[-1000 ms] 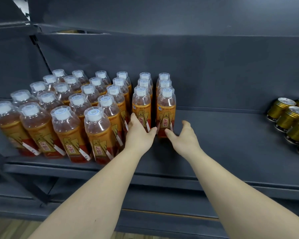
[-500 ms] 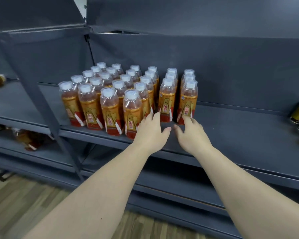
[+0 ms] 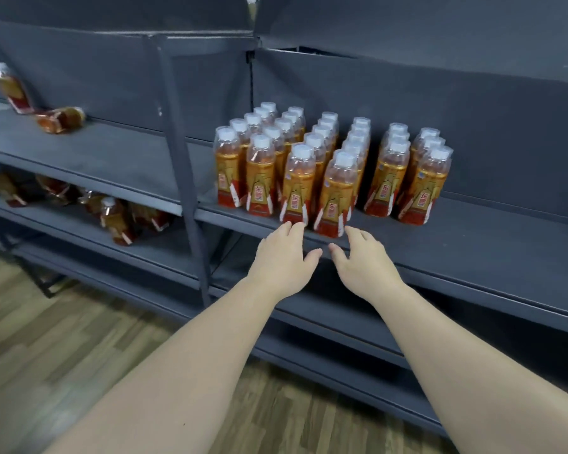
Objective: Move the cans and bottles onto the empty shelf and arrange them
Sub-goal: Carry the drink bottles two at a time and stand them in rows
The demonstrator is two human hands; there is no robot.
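Though empty, left hand [image 3: 284,260], right hand [image 3: 363,261] near bottles [image 3: 337,191]

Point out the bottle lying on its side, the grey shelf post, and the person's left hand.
Bottle lying on its side [image 3: 59,119]: head view, its amber body.
Grey shelf post [image 3: 183,175]: head view, mid-height.
Left hand [image 3: 282,262]: head view, back of the hand.

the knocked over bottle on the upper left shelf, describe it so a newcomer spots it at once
Left of the grey post, take the upper shelf. Two bottles sit near its back panel. Yours is the bottle lying on its side, beside the standing bottle.
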